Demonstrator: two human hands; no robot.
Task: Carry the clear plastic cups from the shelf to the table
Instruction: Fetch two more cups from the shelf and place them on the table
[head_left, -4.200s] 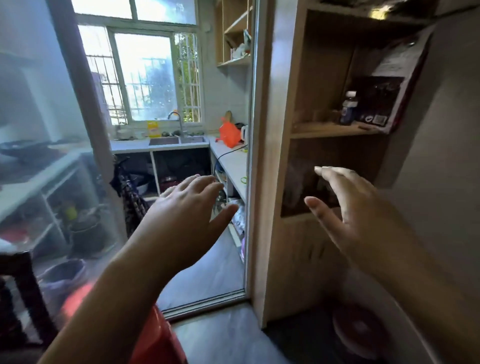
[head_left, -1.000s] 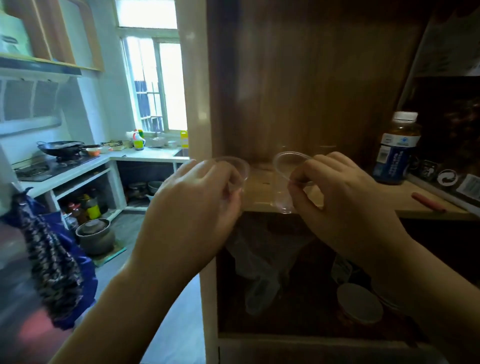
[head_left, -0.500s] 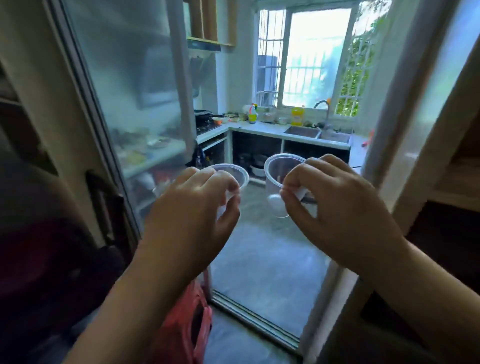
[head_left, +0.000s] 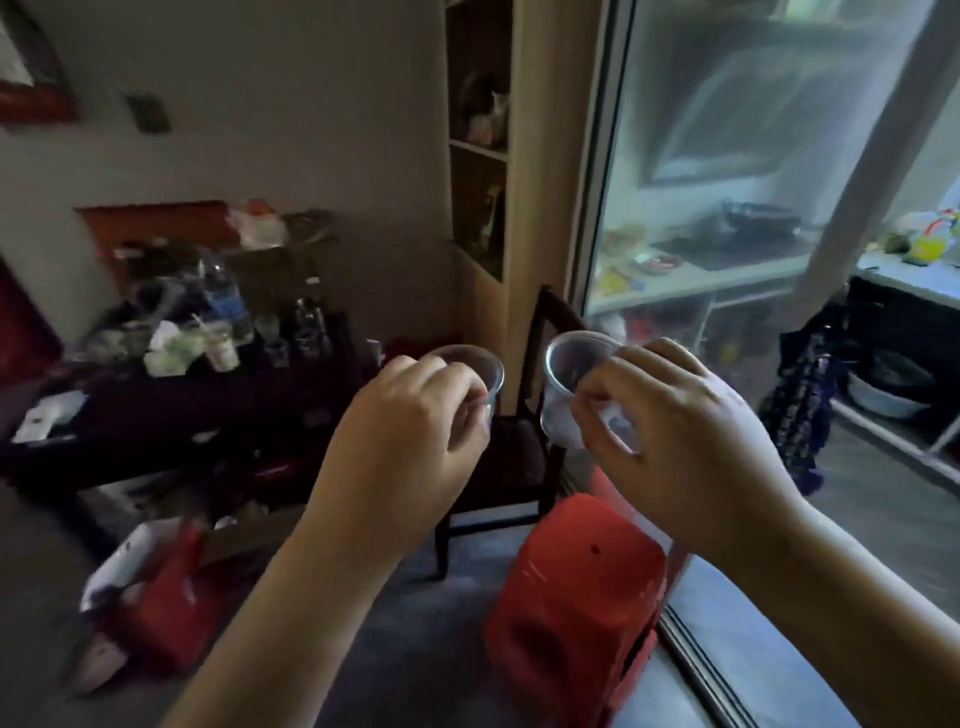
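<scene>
Midway: left hand (head_left: 410, 415) pinches one clear plastic cup (head_left: 480, 366), right hand (head_left: 670, 421) another (head_left: 566, 379); both grips pinching, the cluttered dark worktop (head_left: 171, 410) far left unreached

Ahead of you a dark wooden chair (head_left: 519, 447) stands beside a red plastic stool (head_left: 576, 597). To your left lies a red bag (head_left: 166, 613) on the floor, and a sliding glass door (head_left: 727, 208) fills your right.
</scene>
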